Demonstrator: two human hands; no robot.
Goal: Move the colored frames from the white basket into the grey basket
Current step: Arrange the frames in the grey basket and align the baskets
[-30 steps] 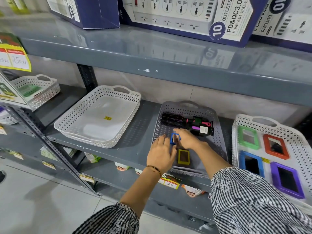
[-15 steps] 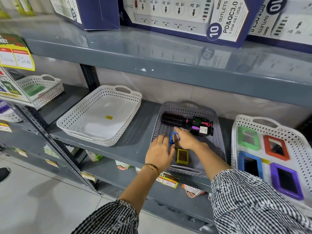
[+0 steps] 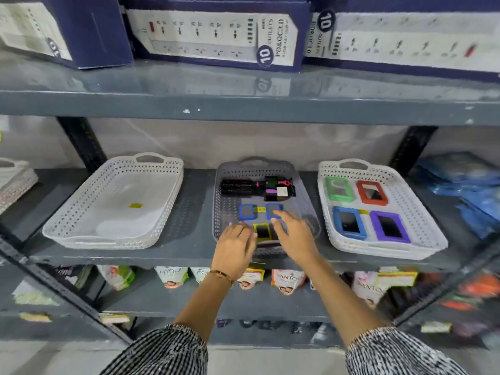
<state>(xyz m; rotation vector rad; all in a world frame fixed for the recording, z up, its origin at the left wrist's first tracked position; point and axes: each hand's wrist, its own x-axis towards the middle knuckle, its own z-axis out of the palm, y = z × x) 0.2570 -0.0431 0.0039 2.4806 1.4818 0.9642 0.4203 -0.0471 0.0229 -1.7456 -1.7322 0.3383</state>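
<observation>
The grey basket (image 3: 303, 193) stands mid-shelf. On its floor lie two small blue frames (image 3: 247, 211) (image 3: 271, 209) side by side and a yellow frame (image 3: 262, 230) nearer me. My left hand (image 3: 234, 246) hovers at the basket's front edge, fingers loosely apart, holding nothing. My right hand (image 3: 293, 234) is over the basket's front right, fingers spread, its fingertips by the right blue frame. To the right, the white basket (image 3: 422, 212) holds a green frame (image 3: 338, 188), a red frame (image 3: 372, 192), a larger blue frame (image 3: 349, 222) and a purple frame (image 3: 389, 226).
A black hairbrush (image 3: 238, 186) with packaging lies across the back of the grey basket. An empty white basket (image 3: 81, 228) stands to the left. The upper shelf (image 3: 243, 104) overhangs closely, carrying power-strip boxes. Blue packets (image 3: 465, 185) lie far right; pouches fill the lower shelf.
Both hands have let go of the small blue frames, which now lie flat in the grey basket, and have drawn back toward me. The camera has swung right and pulled back.
</observation>
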